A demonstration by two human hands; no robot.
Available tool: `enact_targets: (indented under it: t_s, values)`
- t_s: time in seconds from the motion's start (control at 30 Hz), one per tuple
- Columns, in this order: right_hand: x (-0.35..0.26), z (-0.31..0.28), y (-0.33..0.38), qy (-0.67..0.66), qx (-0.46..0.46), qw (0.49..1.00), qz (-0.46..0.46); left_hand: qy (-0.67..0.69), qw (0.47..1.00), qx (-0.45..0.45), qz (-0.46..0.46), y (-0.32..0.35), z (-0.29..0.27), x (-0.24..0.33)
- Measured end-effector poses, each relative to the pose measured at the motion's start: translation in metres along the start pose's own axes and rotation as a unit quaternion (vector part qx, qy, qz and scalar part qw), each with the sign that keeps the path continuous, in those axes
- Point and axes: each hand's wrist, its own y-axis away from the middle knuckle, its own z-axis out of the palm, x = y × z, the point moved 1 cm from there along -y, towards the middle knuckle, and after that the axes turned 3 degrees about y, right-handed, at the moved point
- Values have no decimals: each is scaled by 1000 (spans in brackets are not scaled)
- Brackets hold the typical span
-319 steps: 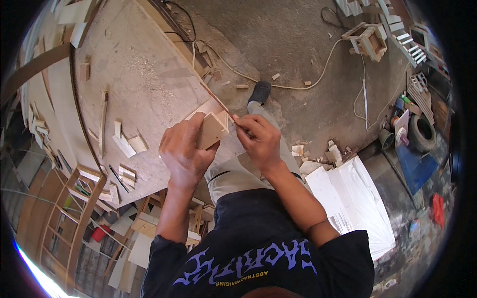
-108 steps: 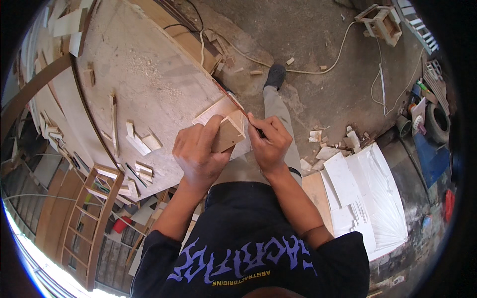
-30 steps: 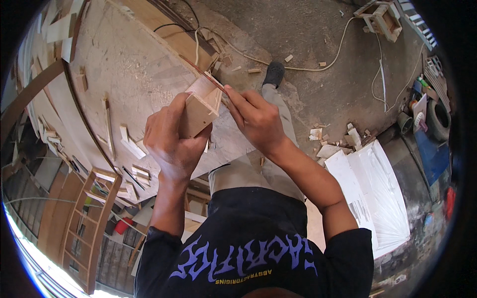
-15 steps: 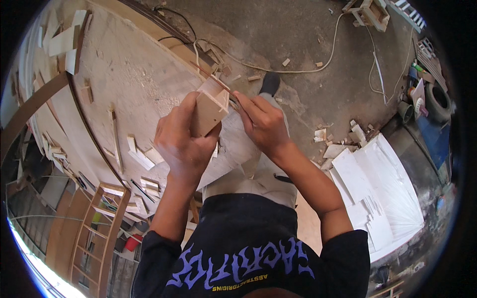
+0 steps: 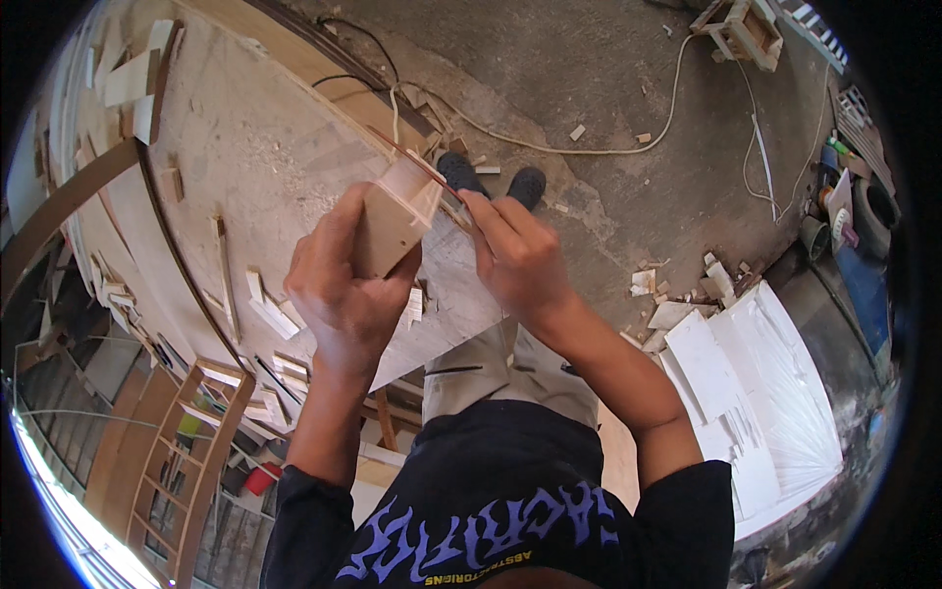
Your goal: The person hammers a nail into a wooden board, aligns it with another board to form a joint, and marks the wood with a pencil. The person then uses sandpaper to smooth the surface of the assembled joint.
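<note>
My left hand (image 5: 336,285) is wrapped round a small box-like wooden piece (image 5: 391,234), with its thumb and fingers on opposite sides. A flat tan face of the piece, marked by small dark holes, is turned up toward me, and a paler side faces away. In the fingers of my right hand (image 5: 522,257) is the near end of a thin reddish-brown strip (image 5: 410,157). The strip runs slantwise along the far end of the wooden piece; whether the two touch I cannot tell. Seen nearly edge-on, its material is unclear.
Under my left hand spreads a dusty worktable (image 5: 265,128) with shavings and wood offcuts (image 5: 273,312). A ladder-like wooden frame (image 5: 182,452) is at lower left. A pale cable (image 5: 549,150) crosses the floor. White panels (image 5: 736,402) lie at right, near scrap wood.
Both hands have shifted slightly left with the wooden piece and the strip still in them. My legs have moved; both dark shoes now show beyond the table, where one showed before.
</note>
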Motion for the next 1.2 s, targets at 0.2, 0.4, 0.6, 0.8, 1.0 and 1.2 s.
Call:
enact_targets:
  t_s: [0.2,0.4,0.6,0.8,1.0,1.2]
  values:
    - [0,2,-8,-11,9,1000,-7,1,1000,3,12,-1,0,-1]
    - [0,5,-8,-6,22,1000,-9,4,1000,1,14,-2,1,-1]
    - [-2,3,-3,-21,26,999,17,-7,999,-31,11,-6,-4,1]
    - [5,4,5,-18,20,1000,2,11,999,-45,8,-3,-4,-1]
    - [3,5,-7,-16,25,999,-14,25,999,-14,21,-3,1,-4]
    - [3,7,-11,-21,25,999,-12,21,999,-7,29,-5,0,-3]
